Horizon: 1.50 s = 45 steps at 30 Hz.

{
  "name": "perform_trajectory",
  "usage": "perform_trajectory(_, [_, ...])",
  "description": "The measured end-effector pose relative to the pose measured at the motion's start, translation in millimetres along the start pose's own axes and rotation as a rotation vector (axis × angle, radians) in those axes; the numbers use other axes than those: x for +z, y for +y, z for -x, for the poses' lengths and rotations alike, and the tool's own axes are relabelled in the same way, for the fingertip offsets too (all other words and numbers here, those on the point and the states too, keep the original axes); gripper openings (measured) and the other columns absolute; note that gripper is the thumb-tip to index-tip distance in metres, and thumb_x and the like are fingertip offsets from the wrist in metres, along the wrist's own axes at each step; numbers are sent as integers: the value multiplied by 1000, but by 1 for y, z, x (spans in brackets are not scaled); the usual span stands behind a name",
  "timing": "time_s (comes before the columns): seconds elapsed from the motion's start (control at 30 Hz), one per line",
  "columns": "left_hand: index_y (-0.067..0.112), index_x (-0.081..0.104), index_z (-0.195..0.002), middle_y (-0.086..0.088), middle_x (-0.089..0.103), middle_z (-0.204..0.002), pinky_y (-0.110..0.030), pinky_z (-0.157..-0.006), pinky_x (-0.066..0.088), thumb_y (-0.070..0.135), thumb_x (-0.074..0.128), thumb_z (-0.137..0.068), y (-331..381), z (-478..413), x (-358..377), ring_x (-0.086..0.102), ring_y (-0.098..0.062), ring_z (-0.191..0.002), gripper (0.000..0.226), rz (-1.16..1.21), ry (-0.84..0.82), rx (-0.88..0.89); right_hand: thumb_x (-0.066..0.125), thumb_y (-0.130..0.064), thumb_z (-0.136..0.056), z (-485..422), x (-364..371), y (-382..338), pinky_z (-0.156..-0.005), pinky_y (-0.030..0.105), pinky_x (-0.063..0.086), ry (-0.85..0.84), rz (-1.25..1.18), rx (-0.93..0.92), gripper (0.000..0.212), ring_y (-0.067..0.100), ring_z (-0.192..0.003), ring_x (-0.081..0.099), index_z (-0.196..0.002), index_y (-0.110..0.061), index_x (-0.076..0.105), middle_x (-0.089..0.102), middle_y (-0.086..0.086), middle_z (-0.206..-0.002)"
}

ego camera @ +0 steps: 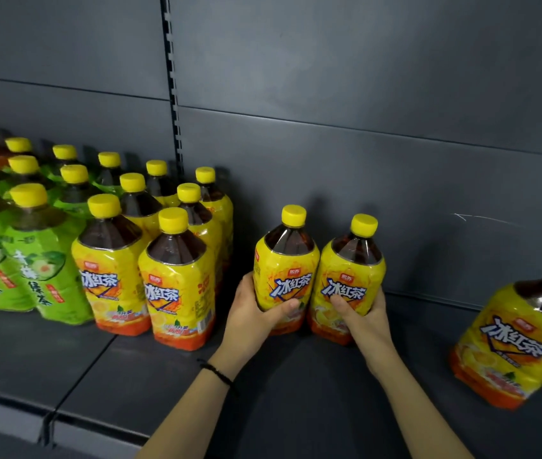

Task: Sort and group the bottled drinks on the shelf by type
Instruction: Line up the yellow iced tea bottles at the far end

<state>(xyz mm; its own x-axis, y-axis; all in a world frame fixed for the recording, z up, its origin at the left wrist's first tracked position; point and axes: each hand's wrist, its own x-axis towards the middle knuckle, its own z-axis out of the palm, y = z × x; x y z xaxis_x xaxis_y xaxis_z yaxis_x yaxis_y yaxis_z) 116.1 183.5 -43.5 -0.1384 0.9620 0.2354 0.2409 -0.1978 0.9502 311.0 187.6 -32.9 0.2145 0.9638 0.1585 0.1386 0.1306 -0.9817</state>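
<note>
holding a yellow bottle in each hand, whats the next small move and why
Probably move both left, against the yellow-label group. The left hand grips the left held bottle, the right hand grips the right held bottle; same label as that group, yet a bare gap of shelf separates them.

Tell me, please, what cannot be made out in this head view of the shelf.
Head view:
Lone yellow-label bottle, far right: blurred, cut by the right edge.
Green-label bottles: leftmost cut by the left edge.
Rear bottles: labels hidden by the front rows.
Left hand, right hand: fingers hidden behind the held bottles.
</note>
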Motion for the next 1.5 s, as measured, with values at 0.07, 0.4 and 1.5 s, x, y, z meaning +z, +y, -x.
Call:
perform_trajectory(0.07, [33, 42, -122, 8, 58, -119, -22, -85, 49, 62, 78, -56, 1, 7, -8, 57, -6, -107, 81, -9, -28, 8, 84, -60, -46, 10, 2, -3, -85, 35, 52, 19, 7, -1, 71, 17, -111, 57, -105, -47, 47, 52, 4, -127])
perform_trajectory(0.4, [31, 48, -121, 13, 63, -113, -15, -83, 50, 51, 79, -57, 4, 55, -59, 60, 3, -103, 73, 70, -179, 38, 82, -50, -50, 90, 24, -21, -82, 32, 49, 112, -15, 17, 60, 19, -110, 56, -99, -46, 47, 50, 7, -127])
perform_trajectory(1.5, [33, 43, -119, 11, 60, -116, -22, -85, 48, 47, 76, -69, 12, 113, -117, 58, -5, -106, 62, -20, 106, 68, 75, -12, -75, 165, 73, -40, -71, 21, 47, 128, -63, -40, 73, 4, -99, 57, -124, -33, 25, 52, -10, -112])
